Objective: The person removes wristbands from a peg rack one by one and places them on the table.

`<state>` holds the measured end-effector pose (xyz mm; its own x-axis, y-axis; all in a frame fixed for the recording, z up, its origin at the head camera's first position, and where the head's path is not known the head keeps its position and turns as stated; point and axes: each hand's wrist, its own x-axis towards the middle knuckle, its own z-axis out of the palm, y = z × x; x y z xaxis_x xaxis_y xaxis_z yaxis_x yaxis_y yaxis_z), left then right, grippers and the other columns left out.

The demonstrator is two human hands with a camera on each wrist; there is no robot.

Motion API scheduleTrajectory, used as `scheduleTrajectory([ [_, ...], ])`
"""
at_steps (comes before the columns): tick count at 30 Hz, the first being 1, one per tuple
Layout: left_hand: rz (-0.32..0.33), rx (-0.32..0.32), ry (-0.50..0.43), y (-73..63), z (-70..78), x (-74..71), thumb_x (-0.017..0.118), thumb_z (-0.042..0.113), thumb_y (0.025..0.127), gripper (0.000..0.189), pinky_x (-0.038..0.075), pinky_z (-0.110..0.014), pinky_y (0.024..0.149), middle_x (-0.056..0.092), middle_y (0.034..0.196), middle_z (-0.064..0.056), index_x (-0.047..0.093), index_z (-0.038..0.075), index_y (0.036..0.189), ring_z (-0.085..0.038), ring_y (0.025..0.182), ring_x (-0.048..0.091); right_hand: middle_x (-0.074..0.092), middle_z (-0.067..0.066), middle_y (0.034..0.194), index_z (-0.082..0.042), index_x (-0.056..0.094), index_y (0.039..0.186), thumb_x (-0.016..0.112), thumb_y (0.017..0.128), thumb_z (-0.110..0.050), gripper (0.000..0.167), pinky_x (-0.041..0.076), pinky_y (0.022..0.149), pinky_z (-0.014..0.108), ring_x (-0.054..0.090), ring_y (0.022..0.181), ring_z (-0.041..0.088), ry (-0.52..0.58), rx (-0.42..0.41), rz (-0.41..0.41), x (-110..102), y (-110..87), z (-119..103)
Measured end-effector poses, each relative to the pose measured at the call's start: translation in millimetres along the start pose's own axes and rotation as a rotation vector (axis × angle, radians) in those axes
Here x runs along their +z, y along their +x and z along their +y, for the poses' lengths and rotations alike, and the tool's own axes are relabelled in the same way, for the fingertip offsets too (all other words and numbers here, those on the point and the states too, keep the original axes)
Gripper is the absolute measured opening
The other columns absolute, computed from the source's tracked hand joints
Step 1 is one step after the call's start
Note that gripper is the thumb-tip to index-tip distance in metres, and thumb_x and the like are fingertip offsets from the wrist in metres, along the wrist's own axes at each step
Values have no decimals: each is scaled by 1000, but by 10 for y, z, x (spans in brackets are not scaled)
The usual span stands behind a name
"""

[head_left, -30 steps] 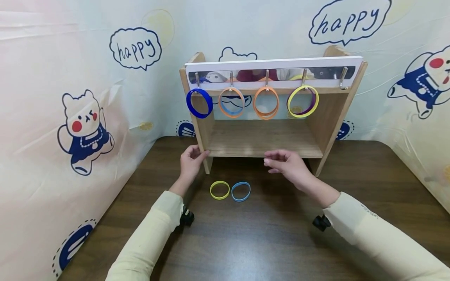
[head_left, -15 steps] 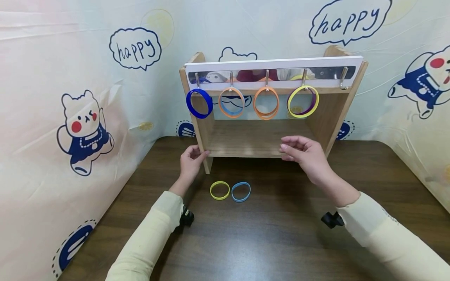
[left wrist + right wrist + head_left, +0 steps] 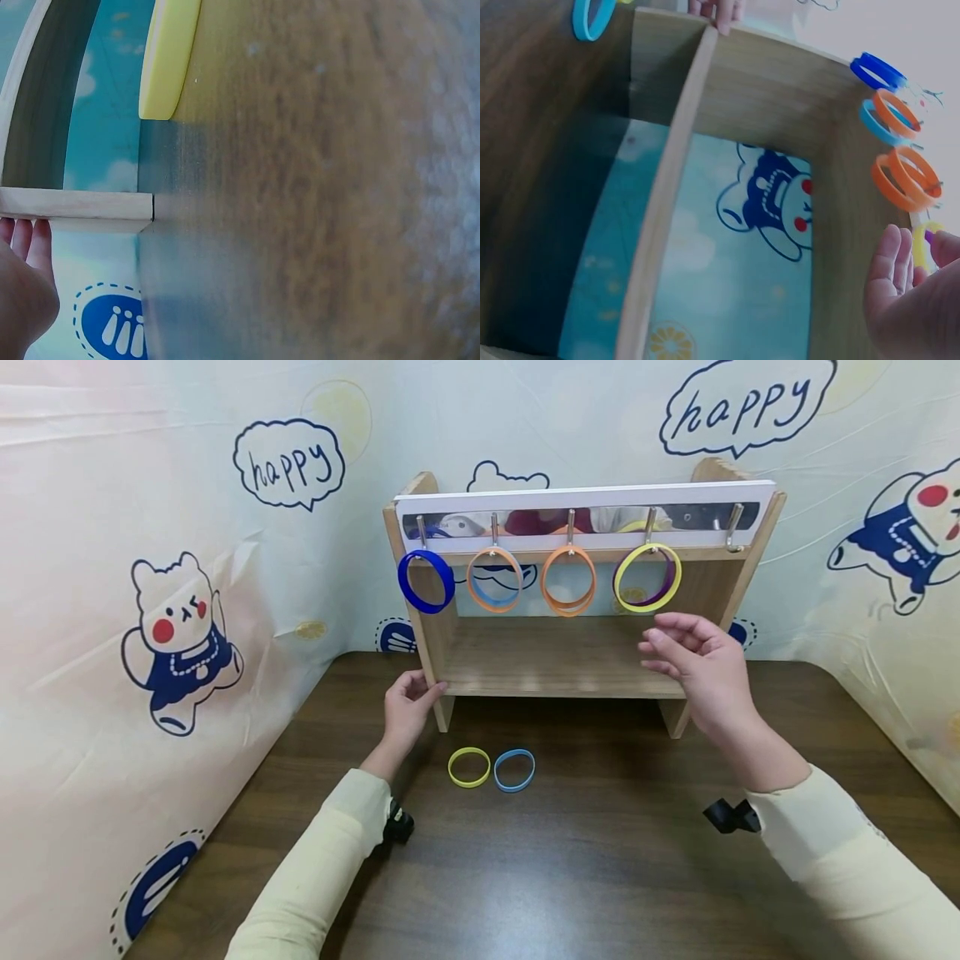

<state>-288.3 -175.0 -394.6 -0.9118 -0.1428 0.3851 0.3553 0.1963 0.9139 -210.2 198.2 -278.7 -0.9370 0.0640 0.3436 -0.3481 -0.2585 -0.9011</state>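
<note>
My left hand (image 3: 407, 710) grips the lower left side of a wooden rack (image 3: 555, 652), thumb at the front edge and fingers against the outer face. My right hand (image 3: 708, 672) is raised with loosely bent fingers, holding nothing. It is just below and right of a yellow wristband (image 3: 637, 607) and a purple wristband (image 3: 667, 583) hanging on the fourth hook. Other hooks carry dark blue (image 3: 429, 607), orange with light blue (image 3: 495, 607), and orange wristbands (image 3: 570, 611). The rightmost hook (image 3: 733, 525) bears no band. On the table lie a yellow wristband (image 3: 468, 784) and a light blue wristband (image 3: 513, 788).
A white-framed reflective strip (image 3: 540, 520) behind the hooks spans the rack's top. The dark wooden table (image 3: 540, 877) extends in front of the rack. A printed cloth backdrop (image 3: 300, 552) surrounds the table on the left, back and right.
My right hand has risen and moved right, from in front of the rack's lower shelf to near the yellow and purple wristbands. The left hand and all the bands have stayed put.
</note>
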Motion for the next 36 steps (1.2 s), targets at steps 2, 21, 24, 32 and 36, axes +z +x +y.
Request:
scheduleTrajectory([
  [2,1,1,-1,-2,4,1,75,5,85,31,52,-25,77,65,106,-22,62,-8,111,-22,94,61,66,10,92,-1,63,109,72,87,-8,25,56,73,29,69,84,17,8,-23,27,-17,15,-36],
  [21,30,12,-41,112,-325,20,78,14,84,33,52,-23,75,66,102,-17,65,-2,110,-18,90,61,60,11,98,2,61,111,74,84,-3,30,56,70,26,62,88,17,73,-87,134,17,239,-202],
  [24,33,19,-40,109,-323,25,78,14,84,32,53,-24,75,66,100,-15,65,-1,108,-18,90,61,61,11,99,2,62,111,74,84,-3,30,56,70,26,61,89,18,73,-66,133,31,264,-211],
  [32,34,1,-32,99,-311,25,78,12,84,31,53,-27,77,67,103,-15,64,-1,108,-19,92,62,61,10,96,1,62,111,75,84,-3,30,56,70,28,61,87,18,71,-52,130,43,291,-223],
  [36,29,-22,-20,99,-295,16,78,14,84,32,53,-26,78,66,105,-14,64,0,110,-17,92,61,61,10,95,2,62,112,74,85,-3,30,56,71,27,60,88,19,56,-48,125,43,299,-219],
])
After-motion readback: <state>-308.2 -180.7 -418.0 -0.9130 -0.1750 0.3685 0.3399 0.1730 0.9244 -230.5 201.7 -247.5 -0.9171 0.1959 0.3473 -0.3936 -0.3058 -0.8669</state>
